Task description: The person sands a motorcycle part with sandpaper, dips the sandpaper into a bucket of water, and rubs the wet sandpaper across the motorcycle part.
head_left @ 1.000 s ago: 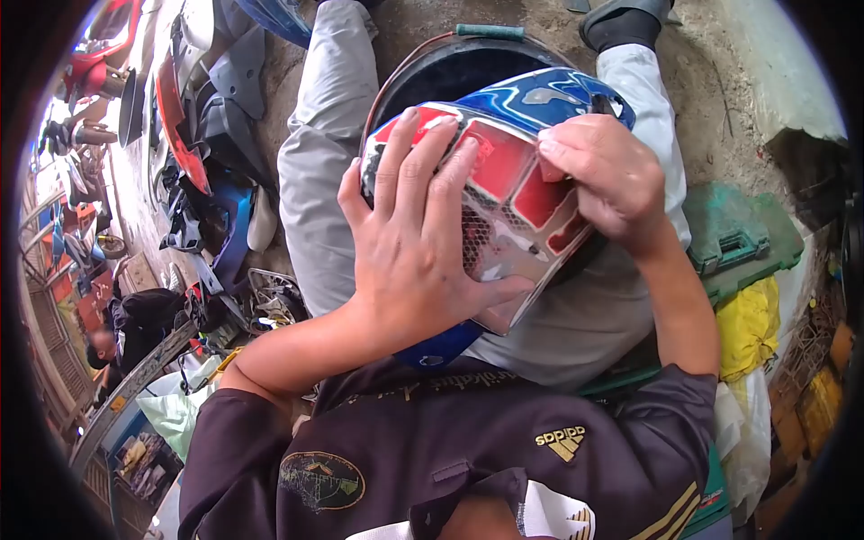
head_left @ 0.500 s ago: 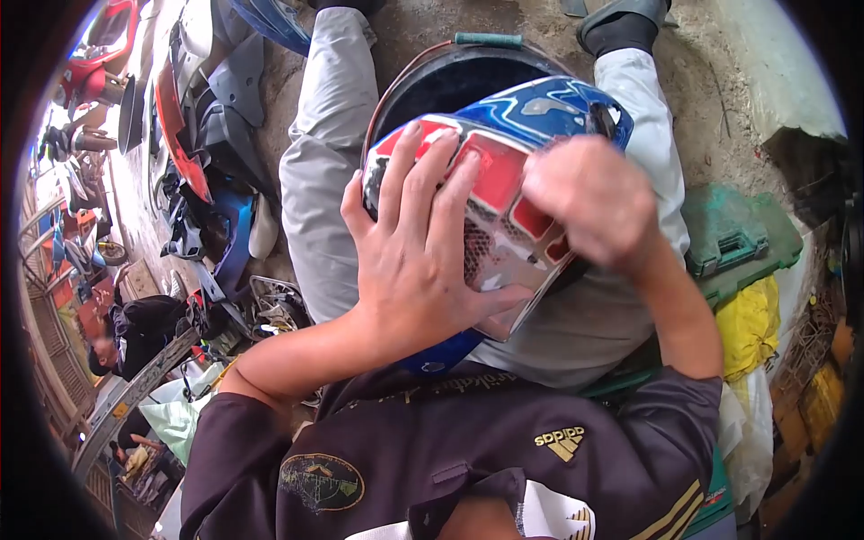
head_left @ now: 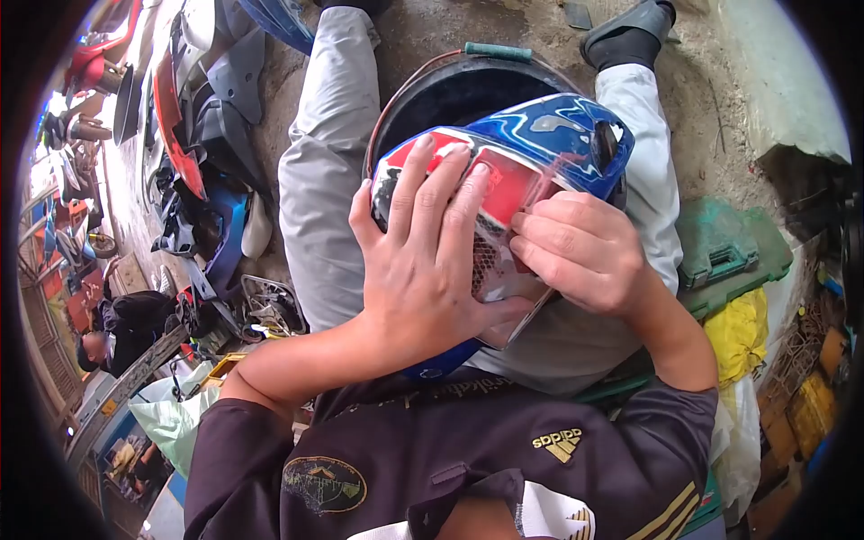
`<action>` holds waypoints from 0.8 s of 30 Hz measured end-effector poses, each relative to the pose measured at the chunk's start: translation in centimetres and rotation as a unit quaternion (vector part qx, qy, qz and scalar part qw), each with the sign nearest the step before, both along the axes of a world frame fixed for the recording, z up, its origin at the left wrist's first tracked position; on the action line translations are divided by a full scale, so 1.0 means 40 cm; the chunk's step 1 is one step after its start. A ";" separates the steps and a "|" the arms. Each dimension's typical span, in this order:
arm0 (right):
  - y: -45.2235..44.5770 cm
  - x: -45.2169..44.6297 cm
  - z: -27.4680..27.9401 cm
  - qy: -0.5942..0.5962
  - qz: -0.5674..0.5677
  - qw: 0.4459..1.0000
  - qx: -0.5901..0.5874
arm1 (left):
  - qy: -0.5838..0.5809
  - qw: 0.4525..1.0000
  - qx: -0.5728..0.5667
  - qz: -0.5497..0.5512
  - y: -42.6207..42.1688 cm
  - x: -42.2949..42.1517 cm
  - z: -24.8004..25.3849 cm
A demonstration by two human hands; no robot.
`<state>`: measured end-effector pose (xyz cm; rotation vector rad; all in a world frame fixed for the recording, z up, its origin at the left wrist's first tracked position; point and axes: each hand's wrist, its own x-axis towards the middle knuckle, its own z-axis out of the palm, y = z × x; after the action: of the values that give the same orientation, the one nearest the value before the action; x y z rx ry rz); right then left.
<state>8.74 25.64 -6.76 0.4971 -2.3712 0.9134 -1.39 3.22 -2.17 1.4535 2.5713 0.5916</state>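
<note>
Here, painted panel (head_left: 506, 184) above concrete-looking floor (head_left: 695, 112).

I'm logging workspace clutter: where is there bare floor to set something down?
Bare floor lies between the right leg, the green case and the pale slab, and a smaller patch between the left leg and the black bucket. Plastic panels crowd the ground left of the left leg.

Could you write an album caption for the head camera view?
Left hand spread on a red-and-blue panel, right hand bunched against it, a black bucket between pale-trousered legs.
</note>
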 end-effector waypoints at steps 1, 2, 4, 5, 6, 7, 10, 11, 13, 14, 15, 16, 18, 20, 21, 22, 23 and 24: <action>0.001 0.004 0.001 -0.008 0.011 1.000 -0.009 | -0.003 1.000 -0.009 0.001 0.001 -0.003 0.003; 0.036 -0.004 -0.022 -0.025 -0.023 0.999 -0.007 | -0.009 1.000 -0.016 0.002 0.008 -0.006 0.009; 0.058 -0.020 -0.027 -0.035 -0.056 0.998 0.000 | -0.013 1.000 -0.025 -0.001 0.012 -0.007 0.014; 0.029 -0.005 -0.002 -0.020 -0.043 0.999 0.001 | -0.007 1.000 -0.017 -0.005 0.013 -0.008 0.012; -0.005 0.008 0.015 -0.023 -0.013 1.000 -0.007 | 0.000 1.000 -0.012 -0.004 0.007 -0.006 0.008; -0.029 0.017 0.019 -0.027 0.017 0.999 -0.019 | 0.005 1.000 -0.012 -0.004 -0.001 -0.003 0.007; 0.043 -0.012 -0.040 -0.023 -0.071 0.997 0.016 | -0.007 1.000 -0.026 -0.009 0.001 -0.005 0.012; 0.055 -0.014 -0.052 -0.024 -0.078 0.997 0.014 | -0.010 0.999 -0.030 -0.008 0.007 -0.008 0.015; -0.026 0.008 0.021 -0.021 -0.025 0.999 0.005 | -0.010 1.000 -0.009 -0.011 0.002 -0.015 0.009; -0.041 0.013 0.024 -0.026 -0.001 1.000 -0.004 | -0.004 1.000 -0.011 -0.011 -0.001 -0.015 0.006; -0.020 0.005 0.000 -0.031 -0.030 0.999 -0.014 | 0.000 1.000 -0.013 -0.014 -0.003 -0.012 0.005; 0.030 -0.008 -0.041 -0.037 -0.059 0.997 -0.021 | -0.013 0.999 -0.028 -0.010 0.010 -0.016 0.018; 0.042 -0.005 -0.045 -0.038 -0.083 0.996 -0.002 | -0.021 0.999 -0.023 -0.012 0.004 -0.011 0.020; -0.007 0.006 0.010 -0.031 -0.014 0.999 -0.009 | -0.019 1.000 -0.013 -0.010 0.001 -0.019 0.010; -0.021 0.010 0.011 -0.031 0.019 0.999 -0.019 | -0.017 1.000 -0.022 -0.009 0.002 -0.024 0.012; -0.001 0.006 -0.008 -0.027 -0.028 0.999 -0.014 | -0.019 0.999 -0.031 -0.011 0.008 -0.027 0.014; 0.042 -0.007 -0.036 -0.044 -0.056 0.997 -0.023 | -0.020 0.999 -0.036 -0.011 0.014 -0.026 0.015; 0.042 -0.004 -0.035 -0.044 -0.058 0.997 -0.020 | -0.017 0.999 -0.041 -0.012 0.015 -0.026 0.016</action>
<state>8.57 27.32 -8.16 0.3050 -2.4283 0.9443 -2.43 3.81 -1.55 1.4329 2.5184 0.4978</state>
